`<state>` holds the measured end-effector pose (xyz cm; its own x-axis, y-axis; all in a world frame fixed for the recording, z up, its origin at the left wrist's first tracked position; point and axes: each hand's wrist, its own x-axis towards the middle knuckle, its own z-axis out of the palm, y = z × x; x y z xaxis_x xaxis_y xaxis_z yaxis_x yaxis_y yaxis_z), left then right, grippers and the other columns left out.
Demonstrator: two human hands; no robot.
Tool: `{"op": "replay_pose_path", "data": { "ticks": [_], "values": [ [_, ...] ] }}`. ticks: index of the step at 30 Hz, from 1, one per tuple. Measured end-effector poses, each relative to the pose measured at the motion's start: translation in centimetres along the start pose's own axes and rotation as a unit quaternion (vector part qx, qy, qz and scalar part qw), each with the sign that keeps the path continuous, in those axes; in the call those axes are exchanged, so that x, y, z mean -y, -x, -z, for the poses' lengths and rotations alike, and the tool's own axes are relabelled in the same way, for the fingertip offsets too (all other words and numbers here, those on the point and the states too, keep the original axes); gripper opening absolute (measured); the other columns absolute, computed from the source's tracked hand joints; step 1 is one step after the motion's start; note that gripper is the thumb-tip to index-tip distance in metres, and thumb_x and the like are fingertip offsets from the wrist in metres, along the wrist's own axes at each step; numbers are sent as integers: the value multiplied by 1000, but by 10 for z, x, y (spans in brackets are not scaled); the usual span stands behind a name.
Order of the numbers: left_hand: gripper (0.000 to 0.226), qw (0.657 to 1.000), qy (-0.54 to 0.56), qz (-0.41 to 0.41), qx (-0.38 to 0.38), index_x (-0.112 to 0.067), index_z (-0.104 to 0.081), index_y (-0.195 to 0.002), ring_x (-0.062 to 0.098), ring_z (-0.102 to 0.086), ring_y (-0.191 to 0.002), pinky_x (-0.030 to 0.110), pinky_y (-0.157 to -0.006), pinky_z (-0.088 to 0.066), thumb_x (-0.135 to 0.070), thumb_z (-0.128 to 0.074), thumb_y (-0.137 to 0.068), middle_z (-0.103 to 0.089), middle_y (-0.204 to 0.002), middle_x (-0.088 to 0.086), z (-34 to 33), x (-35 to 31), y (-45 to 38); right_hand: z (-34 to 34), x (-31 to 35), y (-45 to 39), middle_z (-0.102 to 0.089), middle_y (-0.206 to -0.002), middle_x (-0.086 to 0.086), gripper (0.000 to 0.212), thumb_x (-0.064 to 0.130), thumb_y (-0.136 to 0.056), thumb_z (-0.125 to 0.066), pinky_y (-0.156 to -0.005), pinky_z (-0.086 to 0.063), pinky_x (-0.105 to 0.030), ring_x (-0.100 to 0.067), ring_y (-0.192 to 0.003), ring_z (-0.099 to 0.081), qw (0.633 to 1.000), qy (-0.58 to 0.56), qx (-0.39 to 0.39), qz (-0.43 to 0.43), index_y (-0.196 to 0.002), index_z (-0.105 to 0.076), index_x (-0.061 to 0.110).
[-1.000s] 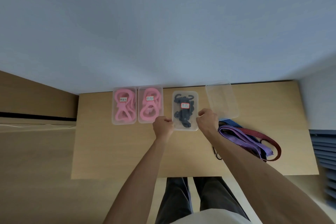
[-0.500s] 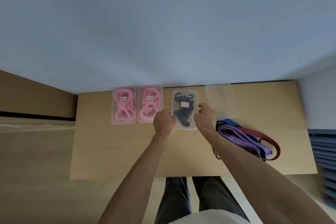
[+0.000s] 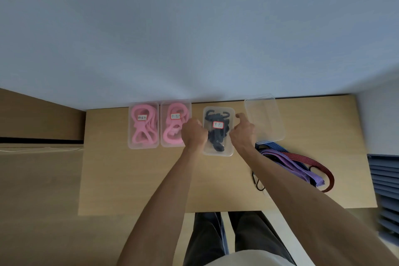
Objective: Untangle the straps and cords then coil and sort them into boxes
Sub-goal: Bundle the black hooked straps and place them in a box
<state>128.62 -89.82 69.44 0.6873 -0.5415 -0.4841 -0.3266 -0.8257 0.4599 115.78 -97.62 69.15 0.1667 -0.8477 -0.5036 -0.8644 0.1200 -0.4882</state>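
Both hands (image 3: 194, 134) slid the clear rectangular box (image 3: 218, 130) farther back.

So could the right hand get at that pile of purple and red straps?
Probably yes: the straps lie uncovered just beside the right hand and forearm, with nothing on top, though that hand first has to leave the black-cord box.

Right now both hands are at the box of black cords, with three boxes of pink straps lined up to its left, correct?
Not quite: the head view shows two boxes of pink straps, not three. Both the left hand and right hand are at the box of black cords.
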Motion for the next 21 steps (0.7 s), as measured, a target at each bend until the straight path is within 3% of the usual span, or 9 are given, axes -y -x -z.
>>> {"op": "replay_pose_path", "data": {
  "ticks": [3, 5, 8, 10, 12, 15, 19, 21],
  "values": [
    [41, 996, -7, -86, -2, -9, -59, -120, 24, -65, -82, 32, -63, -52, 9, -60, -84, -67, -95, 5, 4, -10, -2, 2, 6, 1, -64, -99, -10, 70, -8, -85, -56, -72, -56, -40, -28, -88, -62, 998, 33, 11, 55, -145, -42, 26],
    [46, 993, 14, -115, -11, -11, -61, -124, 22, -65, -84, 29, -64, -54, 11, -59, -84, -70, -100, 4, 4, -11, -5, 3, 9, -2, -64, -108, -11, 69, -7, -85, -53, -81, -55, -42, -29, -97, -61, 996, 45, 15, 71, -146, -43, 24],
    [22, 994, 33, -98, -41, -9, -72, -93, 12, -54, -64, 16, -54, -40, 7, -58, -89, -65, -76, -1, 3, -7, -12, 1, 8, -9, -67, -117, -12, 61, -4, -87, -49, -88, -54, -45, -31, -103, -62, 997, 36, 1, 74, -142, -51, 22],
    [29, 994, 33, -76, -66, -11, -63, -66, 11, -45, -54, 25, -50, -40, 5, -58, -89, -54, -58, -3, 3, -7, -19, 1, 10, -13, -67, -119, -13, 55, 0, -91, -47, -88, -54, -44, -31, -103, -63, 996, 47, -3, 75, -140, -55, 22],
    [36, 995, 37, -61, -75, -12, -57, -56, 16, -47, -53, 43, -56, -49, 7, -58, -87, -53, -53, 2, 1, -5, -25, 0, 11, -14, -67, -119, -13, 53, 1, -94, -46, -87, -53, -42, -32, -102, -63, 994, 72, 1, 78, -141, -55, 23],
    [31, 996, 38, -41, -67, -10, -64, -61, 21, -58, -61, 38, -62, -52, 4, -60, -88, -60, -59, 4, -1, -7, -28, -2, 9, -14, -66, -115, -14, 53, 0, -94, -47, -81, -53, -40, -32, -98, -63, 993, 83, 4, 89, -142, -54, 21],
    [23, 998, 25, -46, -47, -10, -67, -73, 14, -56, -65, 20, -59, -41, -4, -61, -94, -59, -66, 0, 2, -11, -27, -1, 9, -15, -64, -118, -15, 54, -2, -92, -50, -85, -53, -42, -32, -102, -62, 992, 82, 11, 95, -142, -53, 17],
    [17, 996, 6, -72, -43, -9, -66, -81, 16, -59, -71, 19, -61, -41, -5, -59, -96, -61, -74, 1, 7, -13, -20, 0, 11, -11, -59, -121, -14, 54, -1, -90, -54, -85, -53, -42, -32, -103, -60, 991, 87, 23, 98, -142, -51, 15]
  ]
}}
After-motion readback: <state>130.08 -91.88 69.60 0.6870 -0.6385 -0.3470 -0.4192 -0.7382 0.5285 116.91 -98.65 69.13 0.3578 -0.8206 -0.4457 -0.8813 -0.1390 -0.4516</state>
